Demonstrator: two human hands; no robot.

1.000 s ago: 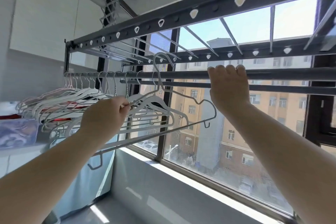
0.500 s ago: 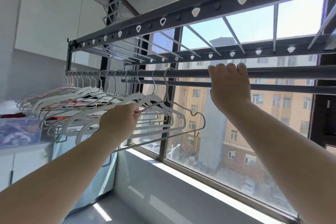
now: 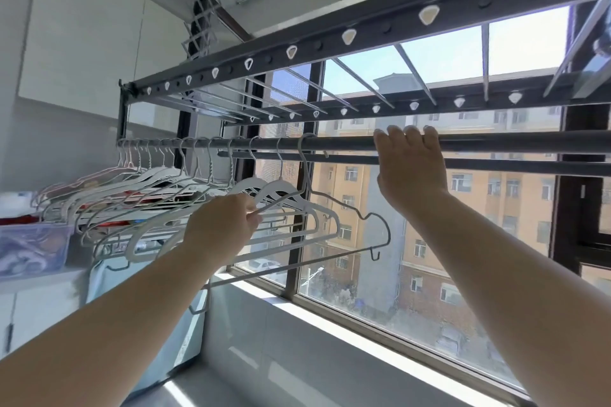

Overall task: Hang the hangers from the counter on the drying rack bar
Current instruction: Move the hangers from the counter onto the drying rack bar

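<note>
Overhead, in the head view, your right hand [image 3: 410, 172] reaches up to the drying rack bar [image 3: 347, 144], the dark round rod running across the window [image 3: 463, 258]. Its four fingers are hooked over the top of the rod and the palm hangs below; the thumb is out of sight.

Your left hand [image 3: 221, 228] is lower and further left. Its thumb and fingertips pinch the left shoulder of a thin wire hanger [image 3: 297, 266]. That hanger's hook is over the bar, to the left of your right hand and apart from it. Its wavy right shoulder and straight bottom rod slant out in front of the glass, with a small hook at each lower end.

Just left of it, two thick white plastic hangers [image 3: 277, 188] hang side by side on the same bar. Beyond them, a crowded row of hangers [image 3: 148, 175] runs to the bar's far left end.

A thinner second rod [image 3: 496, 163] runs just behind and below the bar. Above, the rack's dark frame rail [image 3: 380, 28] carries a line of pale triangular holes. At the far left, a clear storage box [image 3: 33, 248] sits on a white counter [image 3: 43, 294].
</note>
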